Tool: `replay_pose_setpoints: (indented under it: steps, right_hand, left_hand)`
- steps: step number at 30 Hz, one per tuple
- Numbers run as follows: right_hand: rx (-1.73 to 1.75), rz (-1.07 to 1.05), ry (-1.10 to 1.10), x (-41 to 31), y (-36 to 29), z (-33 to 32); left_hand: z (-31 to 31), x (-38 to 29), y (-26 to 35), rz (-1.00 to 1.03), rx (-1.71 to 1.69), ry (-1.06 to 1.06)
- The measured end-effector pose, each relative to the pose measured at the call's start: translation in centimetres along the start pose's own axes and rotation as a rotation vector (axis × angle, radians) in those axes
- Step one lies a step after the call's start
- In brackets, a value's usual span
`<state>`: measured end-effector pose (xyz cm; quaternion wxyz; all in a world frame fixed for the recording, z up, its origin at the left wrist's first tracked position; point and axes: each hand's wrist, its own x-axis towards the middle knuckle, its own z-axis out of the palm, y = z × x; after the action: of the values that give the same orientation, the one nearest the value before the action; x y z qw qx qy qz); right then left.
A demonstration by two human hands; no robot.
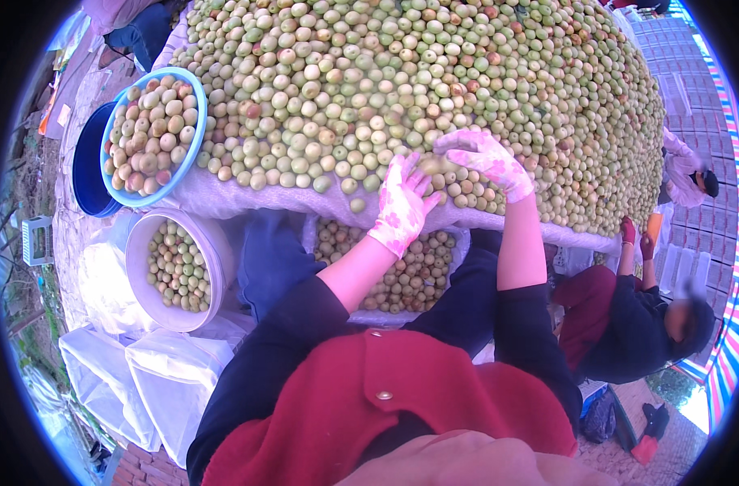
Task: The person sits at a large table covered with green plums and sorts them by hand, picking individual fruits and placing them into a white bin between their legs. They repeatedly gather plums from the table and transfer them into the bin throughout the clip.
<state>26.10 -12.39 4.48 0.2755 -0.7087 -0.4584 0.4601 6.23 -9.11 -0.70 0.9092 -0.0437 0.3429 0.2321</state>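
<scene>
A deep heap of green jujubes (369,79), some blushed red-brown, covers the raised bed in front of me. Both my hands wear white gloves with a pink flower print. At the heap's near edge, my left hand (403,203) has its fingers spread, and nothing is seen in its grasp. My right hand (488,163) reaches leftward just over the fruit, thumb and fingers apart. A blurred jujube (431,164) lies between the two sets of fingertips; I cannot tell whether either hand touches it. Below my forearms, between my knees, a lined container (457,261) holds more jujubes.
Left of the heap, a light-blue basin (204,109) full of jujubes rests over a dark-blue bucket (87,164). A white bucket (140,285) of jujubes stands by my left knee, near clear plastic bags (175,364). Two people (630,328) sit along the right side.
</scene>
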Motion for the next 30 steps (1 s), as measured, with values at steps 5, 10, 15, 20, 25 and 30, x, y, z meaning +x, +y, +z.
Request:
replay_pose_setpoints:
  steps: [5, 10, 15, 20, 25, 30]
  right_hand:
    - [-0.414, -0.116, 0.494, 5.6, 1.9, 2.2]
    - [-0.852, -0.014, 0.42, 10.4, 4.4, 3.5]
    - [-0.312, 0.003, 0.102, 7.1, 0.7, 1.4]
    - [0.194, 0.02, -0.05, 4.1, -1.7, 1.3]
    - [-0.493, -0.123, 0.089, 8.1, -0.4, 5.5]
    - [-0.748, -0.108, 0.154, 10.2, 1.6, 7.6]
  left_hand:
    - [-0.8, 1.1, -0.3, -0.063, -0.157, -0.165]
    - [-1.9, 2.4, -0.9, -0.097, -0.15, -0.197]
    - [-0.9, 1.5, -0.6, -0.025, -0.085, -0.176]
    - [1.0, -0.2, 0.7, 0.057, -0.081, -0.233]
    - [1.7, -0.9, 1.1, -0.067, -0.122, -0.226]
    - [2.1, -2.0, 0.8, -0.029, -0.102, -0.195]
